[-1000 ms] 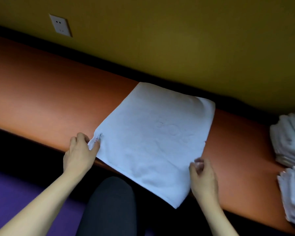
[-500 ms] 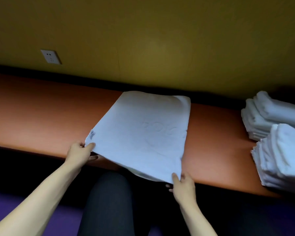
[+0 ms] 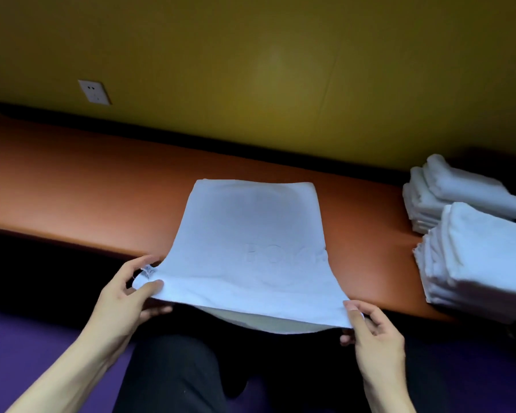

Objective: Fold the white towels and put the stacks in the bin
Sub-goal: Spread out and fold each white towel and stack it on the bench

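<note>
1. A thin, square white cloth towel (image 3: 251, 248) lies with its far half flat on a long orange-brown padded bench (image 3: 72, 180). Its near edge is lifted off the bench front.
2. The left hand (image 3: 125, 296) pinches the near left corner, thumb on top, beside a small sewn label (image 3: 147, 271). The right hand (image 3: 373, 329) pinches the near right corner the same way.
3. Holding both corners likely keeps the edge taut, ready to carry it over to the far edge for a fold in half.
4. Two stacks of folded white towels (image 3: 465, 234) sit at the bench's right end, probably kept aside until binned. No bin is visible.
5. A white wall socket (image 3: 93, 92) sits on the mustard-yellow wall (image 3: 280, 70) behind.
</note>
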The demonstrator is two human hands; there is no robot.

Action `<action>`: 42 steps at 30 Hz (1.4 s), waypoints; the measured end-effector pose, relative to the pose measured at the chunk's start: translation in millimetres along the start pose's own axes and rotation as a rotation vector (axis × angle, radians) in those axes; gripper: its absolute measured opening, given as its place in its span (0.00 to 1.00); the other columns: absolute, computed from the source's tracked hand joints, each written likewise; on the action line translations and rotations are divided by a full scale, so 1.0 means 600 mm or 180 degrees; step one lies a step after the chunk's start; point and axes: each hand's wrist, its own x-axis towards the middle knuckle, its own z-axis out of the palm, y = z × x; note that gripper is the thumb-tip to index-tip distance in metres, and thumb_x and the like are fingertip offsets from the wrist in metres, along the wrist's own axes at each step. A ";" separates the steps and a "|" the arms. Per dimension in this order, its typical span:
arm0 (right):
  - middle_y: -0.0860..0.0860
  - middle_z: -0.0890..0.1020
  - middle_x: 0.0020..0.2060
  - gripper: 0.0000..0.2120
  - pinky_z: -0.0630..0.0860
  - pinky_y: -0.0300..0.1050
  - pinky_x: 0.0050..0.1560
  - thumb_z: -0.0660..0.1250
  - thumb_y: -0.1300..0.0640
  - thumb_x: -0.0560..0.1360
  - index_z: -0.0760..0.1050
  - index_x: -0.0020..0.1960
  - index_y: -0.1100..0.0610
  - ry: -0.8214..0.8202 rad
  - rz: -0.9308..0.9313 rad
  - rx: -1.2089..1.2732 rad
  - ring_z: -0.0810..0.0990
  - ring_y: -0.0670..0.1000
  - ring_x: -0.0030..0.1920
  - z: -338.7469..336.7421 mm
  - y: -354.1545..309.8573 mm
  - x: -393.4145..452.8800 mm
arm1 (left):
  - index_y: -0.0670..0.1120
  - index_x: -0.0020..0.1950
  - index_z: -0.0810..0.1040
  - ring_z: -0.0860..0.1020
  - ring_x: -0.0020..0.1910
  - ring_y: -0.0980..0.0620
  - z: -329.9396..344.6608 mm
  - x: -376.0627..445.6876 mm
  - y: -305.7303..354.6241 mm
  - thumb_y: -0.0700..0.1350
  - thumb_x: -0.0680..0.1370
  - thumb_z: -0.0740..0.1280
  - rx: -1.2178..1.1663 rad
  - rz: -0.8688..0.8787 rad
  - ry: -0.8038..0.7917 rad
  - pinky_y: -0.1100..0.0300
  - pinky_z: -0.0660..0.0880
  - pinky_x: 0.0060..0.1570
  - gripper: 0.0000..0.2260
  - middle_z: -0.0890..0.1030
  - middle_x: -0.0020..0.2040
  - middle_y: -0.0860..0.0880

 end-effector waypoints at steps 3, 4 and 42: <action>0.53 0.85 0.39 0.02 0.80 0.38 0.38 0.75 0.55 0.74 0.84 0.45 0.54 -0.0203 0.0094 0.0527 0.81 0.47 0.32 -0.018 -0.005 -0.002 | 0.41 0.52 0.80 0.79 0.42 0.49 0.002 -0.013 -0.002 0.32 0.80 0.62 -0.0133 -0.0068 -0.0061 0.61 0.80 0.33 0.09 0.80 0.55 0.43; 0.54 0.85 0.41 0.08 0.81 0.38 0.41 0.77 0.52 0.70 0.83 0.45 0.54 -0.0354 0.0126 0.0777 0.82 0.48 0.36 -0.021 -0.011 -0.002 | 0.41 0.51 0.79 0.77 0.42 0.49 0.004 -0.014 -0.001 0.31 0.80 0.61 -0.0202 -0.0080 -0.0121 0.62 0.79 0.32 0.09 0.79 0.54 0.43; 0.46 0.74 0.31 0.11 0.64 0.32 0.30 0.65 0.51 0.81 0.77 0.44 0.57 -0.0066 -0.1492 -0.1020 0.70 0.44 0.32 0.319 -0.069 0.551 | 0.44 0.43 0.74 0.72 0.36 0.50 0.145 0.520 0.019 0.56 0.82 0.62 0.2197 0.1479 0.0760 0.53 0.65 0.36 0.17 0.76 0.36 0.50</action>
